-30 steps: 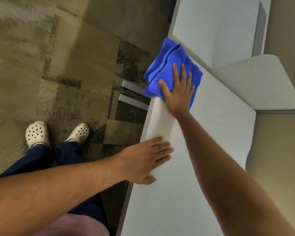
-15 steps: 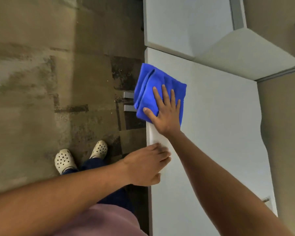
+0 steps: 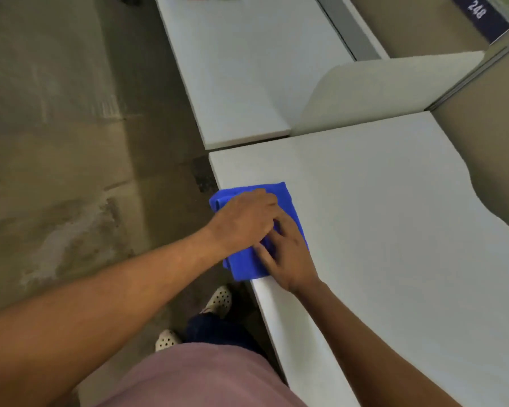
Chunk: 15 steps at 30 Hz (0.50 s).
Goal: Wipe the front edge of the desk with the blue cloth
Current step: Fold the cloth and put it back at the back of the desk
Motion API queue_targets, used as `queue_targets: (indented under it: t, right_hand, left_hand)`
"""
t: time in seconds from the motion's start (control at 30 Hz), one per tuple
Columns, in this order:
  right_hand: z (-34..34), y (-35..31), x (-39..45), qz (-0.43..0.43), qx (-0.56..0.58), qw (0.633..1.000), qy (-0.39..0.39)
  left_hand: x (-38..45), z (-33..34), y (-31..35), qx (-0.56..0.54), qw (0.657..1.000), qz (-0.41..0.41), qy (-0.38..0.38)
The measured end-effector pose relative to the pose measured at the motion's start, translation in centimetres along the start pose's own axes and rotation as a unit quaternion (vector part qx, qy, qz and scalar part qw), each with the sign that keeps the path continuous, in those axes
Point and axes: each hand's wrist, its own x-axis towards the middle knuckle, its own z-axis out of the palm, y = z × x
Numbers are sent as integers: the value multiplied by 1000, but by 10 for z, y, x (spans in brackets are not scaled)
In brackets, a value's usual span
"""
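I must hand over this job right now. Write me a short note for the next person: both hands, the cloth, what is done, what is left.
Left hand: on the blue cloth, at the desk's front edge.
Right hand: also on the cloth, nearer the body.
Cloth: folded, lying over the front edge of the desk, near its far corner.
Done: cannot tell from this view.
Left: likely the edge stretch toward the body.

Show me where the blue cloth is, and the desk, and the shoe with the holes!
blue cloth (image 3: 249, 267): head view, on its near lower part, below both hands.
desk (image 3: 379, 230): head view, on the bare white top.
shoe with the holes (image 3: 219, 299): head view, on its toe, beside the desk's edge.
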Motion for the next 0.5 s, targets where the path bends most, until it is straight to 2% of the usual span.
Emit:
queue_targets:
  t: [0.07, 0.13, 0.27, 0.37, 0.5]
  right_hand:
    - [3, -5, -16, 108, 30, 989, 99]
    - [-4, -2, -25, 203, 25, 969, 139]
    - [-20, 4, -26, 268, 26, 959, 83]
    - [-29, 10, -28, 299, 77, 948, 80]
    - [-32, 10, -30, 376, 129, 912, 97]
  left_hand:
    - [16, 0, -15, -10, 1000, -24, 0]
    - [41, 3, -26, 0, 999, -19, -34]
    - [81, 2, -44, 72, 991, 39, -107]
    - [101, -7, -49, 83, 983, 49, -157]
    - [120, -16, -58, 65, 975, 49, -205]
